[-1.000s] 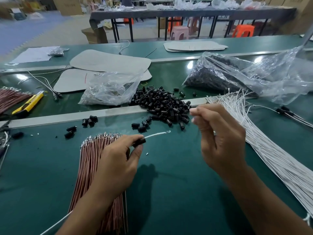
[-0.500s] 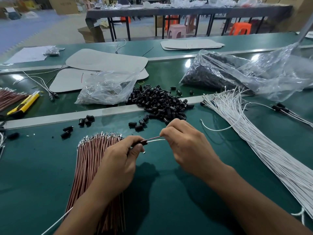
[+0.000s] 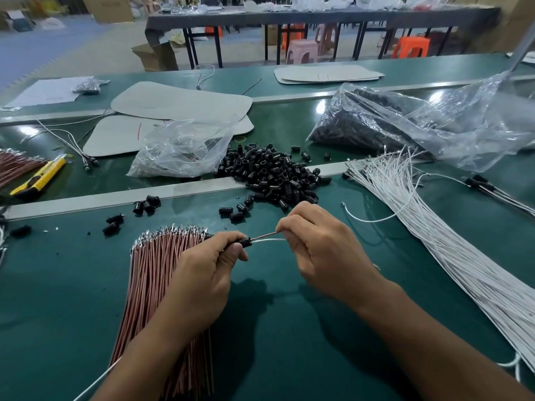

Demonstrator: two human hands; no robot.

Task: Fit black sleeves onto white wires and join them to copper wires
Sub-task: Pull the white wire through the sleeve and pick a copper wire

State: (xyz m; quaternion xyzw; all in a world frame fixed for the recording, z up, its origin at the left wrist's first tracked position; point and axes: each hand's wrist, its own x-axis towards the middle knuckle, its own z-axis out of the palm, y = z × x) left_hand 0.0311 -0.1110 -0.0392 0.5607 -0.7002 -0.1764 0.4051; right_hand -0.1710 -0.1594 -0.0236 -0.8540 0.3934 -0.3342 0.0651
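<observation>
Thumb and forefinger of your left hand (image 3: 202, 273) pinch a black sleeve (image 3: 245, 242) above the green table (image 3: 58, 285), just past the head of the copper wire bundle (image 3: 162, 261). Your right hand (image 3: 321, 250) pinches one white wire (image 3: 269, 241) and one copper wire (image 3: 265, 235), both reaching the sleeve's end. The loose sleeve pile (image 3: 272, 175) lies just beyond, and the white wire bundle (image 3: 434, 227) fans out at your right.

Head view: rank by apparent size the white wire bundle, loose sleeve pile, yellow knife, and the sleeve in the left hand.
1. white wire bundle
2. loose sleeve pile
3. yellow knife
4. held sleeve
Bundle's near end inflates it, yet the order is plain.
</observation>
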